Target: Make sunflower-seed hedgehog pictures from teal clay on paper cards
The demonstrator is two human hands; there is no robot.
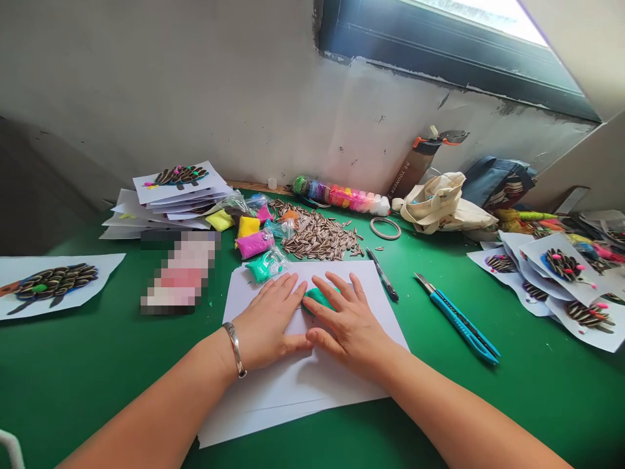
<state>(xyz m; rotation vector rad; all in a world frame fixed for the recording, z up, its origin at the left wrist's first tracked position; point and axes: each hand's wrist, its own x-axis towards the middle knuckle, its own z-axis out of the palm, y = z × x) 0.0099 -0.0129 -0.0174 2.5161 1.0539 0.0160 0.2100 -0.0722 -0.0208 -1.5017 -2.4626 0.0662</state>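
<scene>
A flat patch of green modelling clay [321, 297] lies on the stack of white paper [273, 404] in front of me. Over its right part rests my right hand [344, 319], fingers spread and stretched out. My left hand [271, 319], with a silver bangle at the wrist, lies flat on the paper just left of the clay, its fingers extended. The thumbs of both hands nearly meet below the clay. Part of the clay is hidden under the right fingers. Beyond my left fingertips sits a clear bag of green clay [261, 267].
Behind the paper are a pink clay packet [254, 244] and a pile of sunflower seeds [322, 238]. To the right lie a black pen [385, 280], a blue utility knife [459, 319] with its blade showing, and a tape roll [385, 228]. Seed-covered pictures [564, 264] flank both sides.
</scene>
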